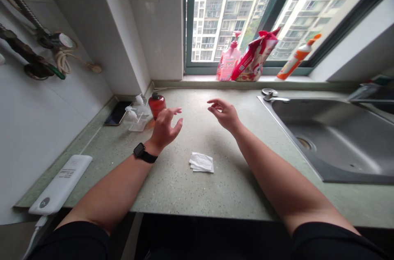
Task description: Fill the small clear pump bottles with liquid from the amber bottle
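Note:
My left hand (166, 128), with a black watch (144, 153) on its wrist, is above the counter, thumb and fingers apart and nothing in it. Just behind it stands a red-brown bottle (157, 104) with a dark cap, its lower part hidden by that hand. Two clear pump dispensers (137, 116) are to the left of the bottle. My right hand (225, 114) hovers over the middle of the counter, fingers bent, a gap between thumb and index finger, holding nothing. Nearer to me, between my forearms, lies a folded white tissue (201, 162).
A steel sink (332, 128) with a faucet fills the right. On the windowsill stand a pink pump bottle (229, 62), a red bag (257, 57) and an orange-white bottle (294, 60). A phone (116, 113) and a cabled white power bank (63, 184) lie at left.

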A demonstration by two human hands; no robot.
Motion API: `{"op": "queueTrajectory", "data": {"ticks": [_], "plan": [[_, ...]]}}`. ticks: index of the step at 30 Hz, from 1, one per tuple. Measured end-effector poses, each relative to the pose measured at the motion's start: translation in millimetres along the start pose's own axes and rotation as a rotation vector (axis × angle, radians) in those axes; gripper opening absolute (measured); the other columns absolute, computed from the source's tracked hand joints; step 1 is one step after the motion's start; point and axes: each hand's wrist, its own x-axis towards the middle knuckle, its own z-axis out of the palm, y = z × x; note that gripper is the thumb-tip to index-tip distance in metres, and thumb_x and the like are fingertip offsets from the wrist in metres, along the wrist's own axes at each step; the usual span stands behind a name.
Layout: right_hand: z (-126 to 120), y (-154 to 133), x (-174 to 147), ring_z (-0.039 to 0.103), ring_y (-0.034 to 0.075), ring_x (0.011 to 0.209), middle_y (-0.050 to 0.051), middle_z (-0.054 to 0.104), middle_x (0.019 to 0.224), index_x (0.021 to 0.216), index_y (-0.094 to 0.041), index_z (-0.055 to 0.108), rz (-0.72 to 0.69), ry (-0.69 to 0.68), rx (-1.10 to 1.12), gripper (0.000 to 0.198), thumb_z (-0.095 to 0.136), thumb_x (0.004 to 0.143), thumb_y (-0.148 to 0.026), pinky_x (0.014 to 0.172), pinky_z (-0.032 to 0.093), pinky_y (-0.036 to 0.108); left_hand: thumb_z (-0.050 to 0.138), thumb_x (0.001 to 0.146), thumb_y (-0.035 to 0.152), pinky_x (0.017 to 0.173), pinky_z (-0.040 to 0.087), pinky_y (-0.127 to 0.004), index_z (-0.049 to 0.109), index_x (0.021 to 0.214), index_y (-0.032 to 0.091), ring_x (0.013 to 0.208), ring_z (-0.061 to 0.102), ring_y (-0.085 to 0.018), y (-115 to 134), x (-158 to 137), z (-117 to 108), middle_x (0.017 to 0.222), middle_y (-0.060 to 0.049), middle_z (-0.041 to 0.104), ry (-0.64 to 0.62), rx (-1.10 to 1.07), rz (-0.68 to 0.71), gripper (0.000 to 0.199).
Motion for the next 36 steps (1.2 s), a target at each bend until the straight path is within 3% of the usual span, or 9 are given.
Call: {"op": "queueTrajectory", "data": {"ticks": [3,8,13,20,24,31,36], "plan": [[-10,-22,-3,0.070,0.019,0.074,0.001,0.073,0.078,0.105,-0.024,0.079,0.007,-0.016,0.055,0.039,0.068,0.097,-0.061,0.077,0.058,0.035,0.061,0.105,0.027,0.081,0.058,-0.033,0.069,0.117,0.019,0.080,0.070,-0.017,9,-4,7,0.101,-0.006,0.077,-0.209,-0.144,-0.100,0.016],[-19,-43,-22,0.071,0.018,0.075,0.001,0.074,0.079,0.108,-0.024,0.079,0.032,-0.113,0.089,0.054,0.064,0.097,-0.074,0.075,0.054,0.033,0.058,0.107,0.033,0.070,0.047,-0.029,0.072,0.094,0.019,0.076,0.065,-0.017,11,-2,6,0.089,-0.004,0.075,-0.458,-0.206,-0.119,0.024],[-2,-27,-50,0.070,0.020,0.076,0.002,0.073,0.077,0.104,-0.023,0.080,0.136,-0.237,0.154,0.065,0.052,0.099,-0.081,0.079,0.054,0.035,0.056,0.107,0.038,0.062,0.035,-0.029,0.060,0.075,0.019,0.063,0.050,-0.014,7,1,6,0.069,0.000,0.060,-0.517,-0.204,-0.157,0.038],[5,1,-70,0.068,0.020,0.076,0.003,0.073,0.077,0.101,-0.022,0.079,0.233,-0.291,0.216,0.069,0.049,0.099,-0.084,0.080,0.053,0.037,0.054,0.107,0.040,0.061,0.031,-0.029,0.052,0.070,0.020,0.062,0.046,-0.014,6,0,10,0.065,0.002,0.053,-0.574,-0.226,-0.187,0.042],[1,-1,-73,0.069,0.020,0.078,0.004,0.074,0.080,0.103,-0.022,0.079,0.241,-0.321,0.252,0.064,0.049,0.102,-0.079,0.080,0.053,0.036,0.055,0.107,0.042,0.064,0.034,-0.029,0.058,0.073,0.019,0.064,0.049,-0.014,8,-1,9,0.066,0.001,0.056,-0.596,-0.227,-0.187,0.041],[2,-8,-74,0.066,0.017,0.075,0.003,0.076,0.080,0.104,-0.022,0.080,0.191,-0.409,0.124,0.048,0.052,0.107,-0.061,0.076,0.049,0.033,0.061,0.106,0.039,0.067,0.039,-0.029,0.072,0.085,0.018,0.068,0.055,-0.015,10,-1,8,0.074,-0.001,0.065,-0.644,-0.253,-0.162,0.032],[-2,-11,-72,0.066,0.016,0.073,0.002,0.075,0.079,0.103,-0.021,0.079,0.157,-0.390,0.081,0.038,0.054,0.106,-0.050,0.074,0.050,0.032,0.070,0.102,0.039,0.070,0.043,-0.028,0.073,0.089,0.019,0.071,0.057,-0.014,22,-1,4,0.082,-0.001,0.068,-0.696,-0.302,-0.061,0.024]]}}
